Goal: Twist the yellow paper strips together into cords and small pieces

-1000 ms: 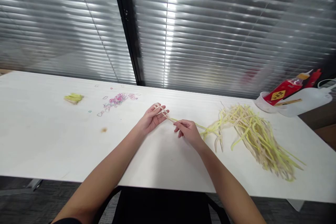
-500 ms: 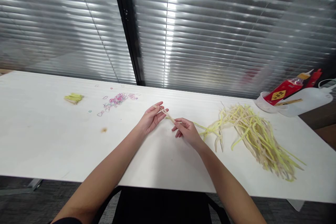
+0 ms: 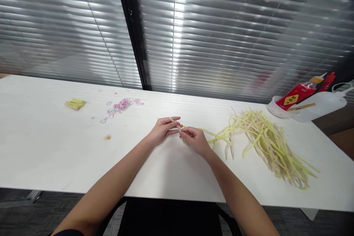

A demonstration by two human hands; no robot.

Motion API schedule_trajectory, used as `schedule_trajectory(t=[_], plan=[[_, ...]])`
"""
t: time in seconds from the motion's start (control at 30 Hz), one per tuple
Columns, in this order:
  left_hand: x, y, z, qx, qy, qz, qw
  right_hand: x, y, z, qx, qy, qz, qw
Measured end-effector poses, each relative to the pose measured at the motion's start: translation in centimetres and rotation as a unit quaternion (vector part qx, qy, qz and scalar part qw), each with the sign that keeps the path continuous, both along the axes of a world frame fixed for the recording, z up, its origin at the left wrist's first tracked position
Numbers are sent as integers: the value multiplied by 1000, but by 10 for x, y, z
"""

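Observation:
My left hand [image 3: 163, 129] and my right hand [image 3: 194, 139] meet over the middle of the white table [image 3: 55, 147]. Both are closed on a small bunch of pale yellow and beige strands [image 3: 177, 125] pinched between their fingertips. The strands trail rightwards from my right hand toward a large loose pile of the same yellow-green and beige strands [image 3: 265, 142] lying on the table's right half.
A scatter of small pink and clear rubber bands [image 3: 121, 105] lies at the back left, with a small tied yellow bundle [image 3: 74, 103] further left. At the far right stand a clear cup holding a red packet [image 3: 294, 99] and a white container [image 3: 322, 107]. Window blinds run behind the table.
My hands have come closer together. The left fingers, earlier spread with strands across them, have folded onto the bunch, and the strand ends between the hands look shorter.

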State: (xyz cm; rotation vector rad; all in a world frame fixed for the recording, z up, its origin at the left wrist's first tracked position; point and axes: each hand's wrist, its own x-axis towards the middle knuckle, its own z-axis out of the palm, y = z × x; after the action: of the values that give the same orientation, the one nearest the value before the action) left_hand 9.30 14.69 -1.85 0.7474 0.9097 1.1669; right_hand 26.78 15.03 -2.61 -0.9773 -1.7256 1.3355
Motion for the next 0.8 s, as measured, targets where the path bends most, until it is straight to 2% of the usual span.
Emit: schedule_trajectory(t=[0.1, 0.3, 0.5, 0.67, 0.8], plan=[[1, 0, 0, 3, 3, -1, 1000, 0, -1, 0, -8, 3, 12, 1000], [3, -1, 1, 15, 0, 3, 1000, -1, 0, -2, -27, 6, -12, 1000], [2, -1, -3, 42, 9, -19, 999, -2, 3, -4, -81, 26, 5, 996], [2, 1, -5, 26, 7, 9, 1000, -2, 2, -2, -104, 51, 23, 993], [1, 3, -5, 1, 10, 42, 999, -3, 3, -3, -73, 74, 3, 995]])
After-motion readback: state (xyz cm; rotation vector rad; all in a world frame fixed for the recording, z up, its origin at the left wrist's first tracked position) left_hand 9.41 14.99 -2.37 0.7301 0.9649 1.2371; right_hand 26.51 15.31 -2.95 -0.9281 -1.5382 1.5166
